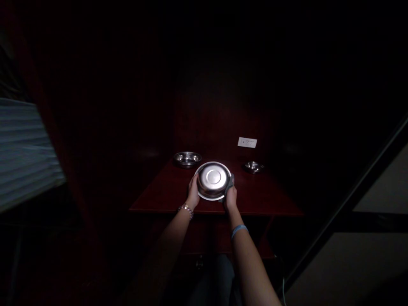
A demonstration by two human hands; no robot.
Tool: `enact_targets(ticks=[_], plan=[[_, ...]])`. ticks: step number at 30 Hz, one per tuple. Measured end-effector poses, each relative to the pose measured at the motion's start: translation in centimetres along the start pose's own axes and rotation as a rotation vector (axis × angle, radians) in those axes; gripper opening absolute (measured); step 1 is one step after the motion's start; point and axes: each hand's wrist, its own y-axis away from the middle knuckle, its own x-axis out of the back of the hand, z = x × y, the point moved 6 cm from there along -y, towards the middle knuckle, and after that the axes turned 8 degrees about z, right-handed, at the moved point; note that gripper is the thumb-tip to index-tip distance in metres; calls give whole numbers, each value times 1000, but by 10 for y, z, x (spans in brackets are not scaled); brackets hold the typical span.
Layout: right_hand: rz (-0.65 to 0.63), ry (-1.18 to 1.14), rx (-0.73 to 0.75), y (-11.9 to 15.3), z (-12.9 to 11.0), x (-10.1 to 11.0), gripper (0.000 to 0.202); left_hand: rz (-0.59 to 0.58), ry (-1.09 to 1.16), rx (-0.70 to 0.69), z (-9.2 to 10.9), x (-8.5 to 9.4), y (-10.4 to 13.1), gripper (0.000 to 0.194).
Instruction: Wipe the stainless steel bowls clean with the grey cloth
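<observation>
A shiny metal bowl (213, 177) is held up over the front part of the table, its underside turned towards me. My left hand (193, 194) is closed on the bowl's left rim. On the opposite side my right hand (231, 198) grips a dark grey cloth (230, 182), pressing it against the bowl's right edge. Behind the held bowl, a wider metal bowl (187, 159) rests at the back left of the table. A smaller metal bowl (253, 166) sits at the back right.
The dark red table (162, 195) stands against a dark wall, with a white socket panel (247, 142) above its back right. Pale blinds or slats (25, 148) show at the far left. A slanting dark-edged panel (366, 250) fills the lower right.
</observation>
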Motion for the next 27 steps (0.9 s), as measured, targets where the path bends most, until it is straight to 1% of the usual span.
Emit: enact_targets(ticks=[4,8,13,19,22,27], plan=[[37,-11,-31,-1,2,2,60,20,-9,-4,0,3,-1,34],[38,-4,-38,0,1,2,59,61,-14,5,0,6,-3,32],[39,11,-62,2,-1,1,60,85,-19,3,0,8,-4,30],[58,28,-67,3,-3,2,58,85,-21,8,-1,9,-5,29],[72,6,-77,2,-2,2,58,61,-2,26,-3,7,-6,29],[46,-6,-66,2,0,2,58,43,-14,21,-5,5,-9,30]])
